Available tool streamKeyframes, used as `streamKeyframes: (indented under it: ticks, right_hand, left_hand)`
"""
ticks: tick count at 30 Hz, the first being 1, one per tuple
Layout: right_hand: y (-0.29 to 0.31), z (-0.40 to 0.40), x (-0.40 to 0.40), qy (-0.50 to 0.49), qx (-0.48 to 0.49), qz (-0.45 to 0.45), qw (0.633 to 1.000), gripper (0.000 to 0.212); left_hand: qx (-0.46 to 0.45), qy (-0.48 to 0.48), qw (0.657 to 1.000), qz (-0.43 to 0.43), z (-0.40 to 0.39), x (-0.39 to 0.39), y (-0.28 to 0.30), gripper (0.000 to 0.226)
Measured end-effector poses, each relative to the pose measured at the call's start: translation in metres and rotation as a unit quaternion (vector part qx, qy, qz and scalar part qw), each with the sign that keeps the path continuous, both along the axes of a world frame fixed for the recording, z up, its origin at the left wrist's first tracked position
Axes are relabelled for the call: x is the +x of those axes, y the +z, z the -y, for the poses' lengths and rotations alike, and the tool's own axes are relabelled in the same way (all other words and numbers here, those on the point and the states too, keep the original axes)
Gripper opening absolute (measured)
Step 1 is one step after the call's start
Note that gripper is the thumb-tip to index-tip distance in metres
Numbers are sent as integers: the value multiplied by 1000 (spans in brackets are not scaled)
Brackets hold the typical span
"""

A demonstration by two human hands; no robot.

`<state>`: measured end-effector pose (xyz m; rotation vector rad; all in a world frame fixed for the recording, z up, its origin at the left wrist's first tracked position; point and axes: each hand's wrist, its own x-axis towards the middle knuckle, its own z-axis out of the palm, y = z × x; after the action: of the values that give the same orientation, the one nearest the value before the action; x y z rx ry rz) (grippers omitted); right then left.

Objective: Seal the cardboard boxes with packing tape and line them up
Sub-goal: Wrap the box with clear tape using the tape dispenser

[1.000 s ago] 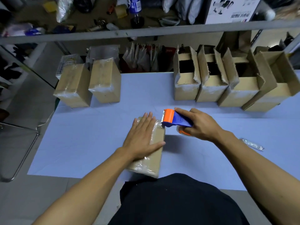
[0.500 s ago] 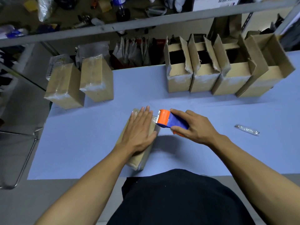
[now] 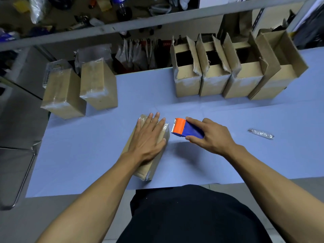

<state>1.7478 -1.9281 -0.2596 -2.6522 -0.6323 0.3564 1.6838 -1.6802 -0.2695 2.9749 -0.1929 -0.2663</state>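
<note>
Blue table point(image 3: 91, 155) fills the middle | four open boxes point(image 3: 228, 79) upper right, two taped boxes point(image 3: 80, 92) upper left | my left hand point(image 3: 149, 137) lies flat and open on the box point(image 3: 150, 165) in the middle | my right hand point(image 3: 213, 135) wraps around the tape dispenser point(image 3: 185, 128) just beside it | tape could stick crooked if the box slides.

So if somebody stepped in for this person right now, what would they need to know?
Left hand: flat on the box lying at the table's near edge.
Right hand: grip on the tape dispenser, just right of that box.
Done: two taped boxes stand far left.
Left: four open boxes far right; finish the near box and line it up.
</note>
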Motion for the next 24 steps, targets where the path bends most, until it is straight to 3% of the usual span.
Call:
streamKeyframes:
  ticks: [6, 15, 18, 21, 24]
  right_hand:
    - [28, -51, -1, -17, -93, 74, 993, 60]
    - [41, -76, -6, -56, -130, 92, 986, 34]
    - [33, -82, -6, -31, -173, 98, 980, 25]
    - [16, -67, -11, -63, -150, 56, 985, 38]
    - [0, -51, -11, -103, -132, 48, 985, 55]
  left_hand:
    - [19, 47, 999, -6, 12, 3, 1, 69]
    - [14, 103, 995, -13, 24, 2, 7, 67]
    - [29, 67, 997, 3, 38, -1, 7, 64]
    - [59, 60, 996, 16, 48, -4, 4, 69]
    - [14, 111, 994, -16, 35, -6, 3, 73]
